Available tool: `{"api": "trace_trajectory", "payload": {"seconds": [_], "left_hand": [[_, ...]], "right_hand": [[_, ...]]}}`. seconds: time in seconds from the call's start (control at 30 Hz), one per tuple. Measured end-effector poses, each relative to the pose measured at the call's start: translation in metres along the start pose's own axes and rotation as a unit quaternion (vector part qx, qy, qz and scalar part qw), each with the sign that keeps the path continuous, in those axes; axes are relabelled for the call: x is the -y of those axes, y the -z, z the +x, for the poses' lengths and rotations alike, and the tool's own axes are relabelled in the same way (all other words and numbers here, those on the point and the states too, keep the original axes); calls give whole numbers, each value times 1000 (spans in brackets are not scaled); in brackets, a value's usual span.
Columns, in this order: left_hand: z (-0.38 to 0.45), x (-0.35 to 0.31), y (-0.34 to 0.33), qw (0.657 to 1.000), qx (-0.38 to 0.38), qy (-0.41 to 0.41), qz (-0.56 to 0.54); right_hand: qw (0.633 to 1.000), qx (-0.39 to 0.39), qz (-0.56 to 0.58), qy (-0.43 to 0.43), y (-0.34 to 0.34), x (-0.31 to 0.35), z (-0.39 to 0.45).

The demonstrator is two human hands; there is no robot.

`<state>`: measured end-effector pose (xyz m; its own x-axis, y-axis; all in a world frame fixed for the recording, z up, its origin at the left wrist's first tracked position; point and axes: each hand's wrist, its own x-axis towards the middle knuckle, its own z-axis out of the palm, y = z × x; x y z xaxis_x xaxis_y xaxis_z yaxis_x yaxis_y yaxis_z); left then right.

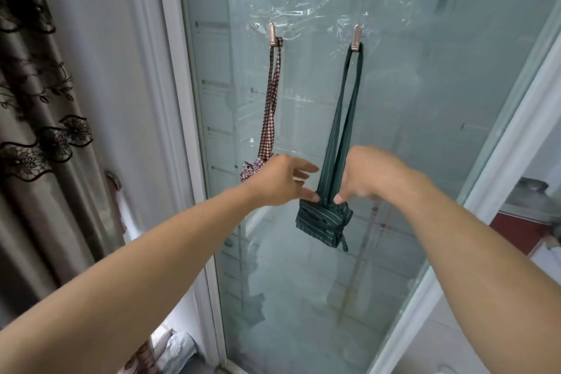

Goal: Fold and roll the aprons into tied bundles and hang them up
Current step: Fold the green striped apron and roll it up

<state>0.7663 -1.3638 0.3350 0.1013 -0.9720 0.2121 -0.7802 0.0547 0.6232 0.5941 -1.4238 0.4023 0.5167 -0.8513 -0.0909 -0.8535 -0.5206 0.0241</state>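
A green striped apron bundle (323, 222), rolled and tied, hangs by its long neck loop from the right metal hook (356, 37) on the glass door. My right hand (373, 176) has its thumb on the top of this bundle where the loop's two straps meet; its fingers are hidden behind the straps and seem to pinch them. My left hand (282, 181) reaches in from the left with fingers spread, its thumb touching the bundle's top edge. A red checked apron bundle (252, 168) hangs from the left hook (272, 35), mostly hidden behind my left hand.
The frosted glass door (303, 297) stands in a white frame (173, 85), with clear tape above the hooks. A brown lace-trimmed curtain (45, 136) hangs at the left. A shelf with a dark pot (531, 188) is at the right edge.
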Motion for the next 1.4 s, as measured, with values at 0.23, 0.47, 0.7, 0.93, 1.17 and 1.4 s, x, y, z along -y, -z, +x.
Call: {"api": "trace_trajectory", "payload": {"seconds": [0.23, 0.47, 0.7, 0.93, 1.17, 1.4], "left_hand": [[-20, 58, 45, 878, -414, 115, -210], [-28, 107, 12, 873, -132, 271, -383], [-21, 111, 7, 868, -206, 215, -397], [-14, 107, -2, 866, -152, 215, -425], [-7, 104, -10, 875, -205, 226, -376], [-11, 109, -5, 864, -205, 233, -396]], "right_hand": [[975, -78, 165, 130, 3, 56, 4], [961, -141, 201, 126, -59, 98, 50], [938, -136, 308, 78, -83, 86, 64], [921, -126, 365, 58, -101, 83, 57], [956, -86, 276, 58, -101, 84, 57], [942, -103, 314, 58, -91, 84, 59]]}}
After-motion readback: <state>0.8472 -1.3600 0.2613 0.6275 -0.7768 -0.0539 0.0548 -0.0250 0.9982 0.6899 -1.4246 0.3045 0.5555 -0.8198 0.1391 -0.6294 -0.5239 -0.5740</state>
